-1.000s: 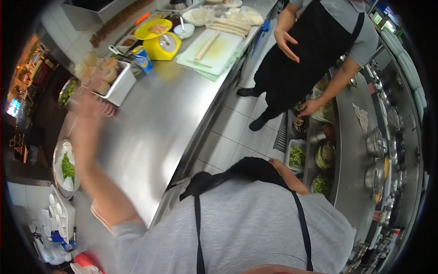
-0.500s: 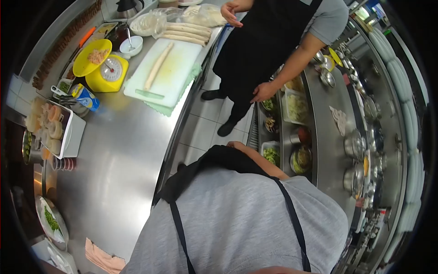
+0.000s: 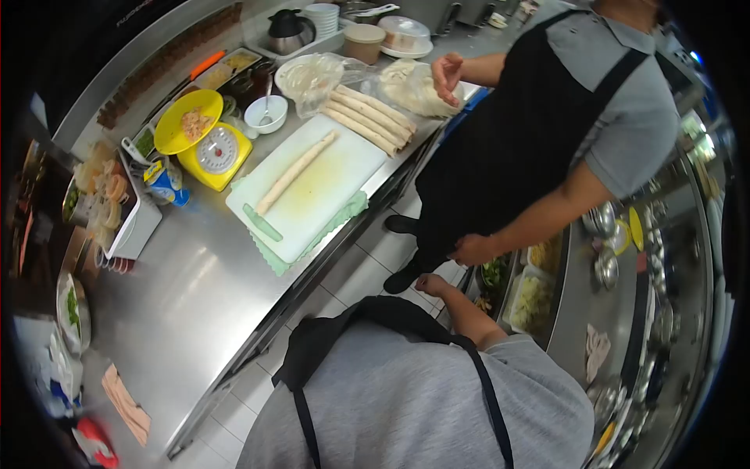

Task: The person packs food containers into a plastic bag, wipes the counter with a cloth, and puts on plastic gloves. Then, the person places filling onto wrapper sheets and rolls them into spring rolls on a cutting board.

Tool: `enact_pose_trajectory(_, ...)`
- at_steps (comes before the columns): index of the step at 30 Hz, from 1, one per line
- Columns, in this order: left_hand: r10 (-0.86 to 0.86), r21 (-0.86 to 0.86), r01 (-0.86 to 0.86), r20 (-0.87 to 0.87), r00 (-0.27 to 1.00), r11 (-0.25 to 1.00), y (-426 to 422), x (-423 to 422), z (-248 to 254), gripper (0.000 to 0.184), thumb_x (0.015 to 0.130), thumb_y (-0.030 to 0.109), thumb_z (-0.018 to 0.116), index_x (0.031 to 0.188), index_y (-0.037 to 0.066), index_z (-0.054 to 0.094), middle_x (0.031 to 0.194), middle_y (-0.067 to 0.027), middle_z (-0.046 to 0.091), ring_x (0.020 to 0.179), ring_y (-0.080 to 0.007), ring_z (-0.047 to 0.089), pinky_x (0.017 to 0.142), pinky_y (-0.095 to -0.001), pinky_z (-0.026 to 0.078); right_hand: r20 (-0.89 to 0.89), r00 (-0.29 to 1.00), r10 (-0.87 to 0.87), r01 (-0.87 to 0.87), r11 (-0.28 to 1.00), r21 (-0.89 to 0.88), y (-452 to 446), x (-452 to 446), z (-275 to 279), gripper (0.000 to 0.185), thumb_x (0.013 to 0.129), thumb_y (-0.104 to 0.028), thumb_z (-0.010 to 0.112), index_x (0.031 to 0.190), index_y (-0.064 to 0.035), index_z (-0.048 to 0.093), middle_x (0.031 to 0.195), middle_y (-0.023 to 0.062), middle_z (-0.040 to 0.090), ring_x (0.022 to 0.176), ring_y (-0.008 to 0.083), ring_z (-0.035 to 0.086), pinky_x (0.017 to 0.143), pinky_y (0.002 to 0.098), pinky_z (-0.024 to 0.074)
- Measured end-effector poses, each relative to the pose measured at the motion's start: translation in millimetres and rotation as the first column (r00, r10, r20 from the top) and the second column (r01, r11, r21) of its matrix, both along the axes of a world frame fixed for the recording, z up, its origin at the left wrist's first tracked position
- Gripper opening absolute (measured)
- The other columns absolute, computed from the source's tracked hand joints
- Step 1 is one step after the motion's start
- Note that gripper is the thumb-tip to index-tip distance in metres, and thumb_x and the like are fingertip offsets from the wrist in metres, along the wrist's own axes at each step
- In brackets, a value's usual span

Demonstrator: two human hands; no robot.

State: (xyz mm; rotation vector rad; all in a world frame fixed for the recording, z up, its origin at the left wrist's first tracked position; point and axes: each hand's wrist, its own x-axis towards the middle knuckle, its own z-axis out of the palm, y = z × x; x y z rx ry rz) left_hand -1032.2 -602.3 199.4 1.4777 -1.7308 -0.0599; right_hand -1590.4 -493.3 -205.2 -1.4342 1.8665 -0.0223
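My right hand hangs beside my dark apron, fingers curled in, with nothing visible in it. My left hand is out of view. On the steel counter to my front left lies a white cutting board over a green cloth. A long, thin, pale roll rests along the board, with a flat green strip near its closer end. Behind the board several thicker pale rolls lie side by side. A yellow kitchen scale bears a yellow dish of pinkish chopped food.
A co-worker in a black apron stands ahead, one hand raised by a plastic-covered pale mass. A white bowl with a spoon sits behind the scale. Food containers and metal bowls line the right.
My view has turned, bringing more of the back counter into sight. My right hand has come out from my apron's front edge. The roll stays on the board.
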Motion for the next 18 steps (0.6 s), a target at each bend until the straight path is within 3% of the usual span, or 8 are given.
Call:
enact_pose_trajectory(1, 0.023, 0.004, -0.023, 0.003, 1.0, 1.0, 4.2, -3.7, 1.0, 0.039, 0.082, 0.019, 0.064, 0.117, 0.006, 0.052, 0.12, -0.0096, 0.053, 0.111, -0.0232, 0.049, 0.096, -0.0366, 0.036, 0.084, 0.996, -0.027, 0.024, 0.999, 0.031, -12.4, -11.7, -1.0, 0.027, 0.074, -0.034, 0.069, 0.086, -0.0095, 0.066, 0.081, 0.0094, 0.066, 0.077, 0.0226, 0.063, 0.069, 0.035, 0.0492)
enact_pose_trajectory(7, 0.107, -0.006, -0.106, 0.019, 0.994, 0.994, 24.3, -14.4, 8.9, 0.037, 0.083, 0.019, 0.064, 0.115, 0.006, 0.052, 0.118, -0.0093, 0.054, 0.109, -0.0228, 0.05, 0.094, -0.0363, 0.037, 0.084, 0.988, 0.126, -0.129, 0.991, 0.037, -68.6, 1.4, 15.0, 0.029, 0.074, -0.035, 0.07, 0.089, -0.0104, 0.066, 0.084, 0.008, 0.066, 0.079, 0.0196, 0.063, 0.07, 0.0349, 0.0495)
enact_pose_trajectory(9, 0.12, -0.01, -0.12, 0.019, 0.993, 0.993, 27.4, -13.8, 9.0, 0.036, 0.083, 0.019, 0.064, 0.115, 0.006, 0.053, 0.117, -0.0092, 0.054, 0.108, -0.0227, 0.05, 0.094, -0.0361, 0.037, 0.238, 0.932, 0.272, -0.293, 0.954, 0.058, -85.9, 31.6, 22.1, 0.029, 0.077, -0.032, 0.068, 0.096, -0.0097, 0.065, 0.088, 0.0059, 0.066, 0.084, 0.0166, 0.062, 0.076, 0.0327, 0.0482)
enact_pose_trajectory(11, 0.121, -0.037, -0.121, 0.015, 0.993, 0.992, 28.5, -10.5, 9.8, 0.035, 0.083, 0.019, 0.063, 0.114, 0.005, 0.053, 0.116, -0.0091, 0.054, 0.108, -0.0225, 0.05, 0.093, -0.036, 0.038, 0.474, 0.767, 0.434, -0.56, 0.813, 0.162, -104.0, 68.7, 44.1, 0.033, 0.081, -0.029, 0.065, 0.106, -0.008, 0.061, 0.1, 0.0046, 0.064, 0.091, 0.0158, 0.06, 0.083, 0.0302, 0.0455)
enact_pose_trajectory(13, 0.104, -0.068, -0.104, 0.007, 0.995, 0.992, 27.6, -7.7, 10.3, 0.035, 0.083, 0.019, 0.063, 0.114, 0.005, 0.053, 0.115, -0.0091, 0.055, 0.107, -0.0224, 0.05, 0.093, -0.0359, 0.038, 0.635, 0.591, 0.497, -0.747, 0.635, 0.198, -123.8, 112.6, 145.4, 0.033, 0.086, -0.022, 0.061, 0.115, -0.0069, 0.056, 0.111, 0.005, 0.06, 0.097, 0.0151, 0.057, 0.087, 0.0284, 0.0432)
enact_pose_trajectory(14, 0.092, -0.088, -0.091, -0.001, 0.996, 0.992, 29.9, 0.3, 12.4, 0.034, 0.083, 0.019, 0.063, 0.113, 0.005, 0.053, 0.115, -0.009, 0.055, 0.107, -0.0223, 0.051, 0.093, -0.0359, 0.038, 0.698, 0.442, 0.564, -0.78, 0.626, -0.012, -143.1, 138.5, 267.9, 0.036, 0.088, -0.018, 0.058, 0.121, -0.006, 0.051, 0.117, 0.0065, 0.056, 0.1, 0.0159, 0.057, 0.086, 0.0292, 0.0448)
enact_pose_trajectory(16, 0.064, -0.133, -0.063, 0.0, 0.998, 0.989, 30.9, 5.8, 19.9, 0.034, 0.083, 0.018, 0.063, 0.113, 0.005, 0.053, 0.114, -0.0089, 0.055, 0.106, -0.0222, 0.051, 0.092, -0.0357, 0.038, 0.451, 0.49, 0.746, -0.64, 0.659, -0.395, -148.8, 145.3, 398.3, 0.044, 0.085, -0.018, 0.065, 0.124, -0.0053, 0.049, 0.116, 0.009, 0.057, 0.1, 0.0177, 0.057, 0.085, 0.0309, 0.0469)
enact_pose_trajectory(18, 0.013, -0.21, -0.011, 0.01, 1.0, 0.978, 34.0, 11.0, 31.5, 0.033, 0.083, 0.018, 0.063, 0.112, 0.005, 0.054, 0.113, -0.0088, 0.055, 0.105, -0.0221, 0.051, 0.092, -0.0356, 0.038, 0.037, 0.588, 0.808, -0.386, 0.321, -0.865, -134.5, 137.5, 513.0, 0.052, 0.078, -0.031, 0.071, 0.118, -0.001, 0.054, 0.111, 0.0117, 0.058, 0.094, 0.02, 0.058, 0.084, 0.034, 0.0463)
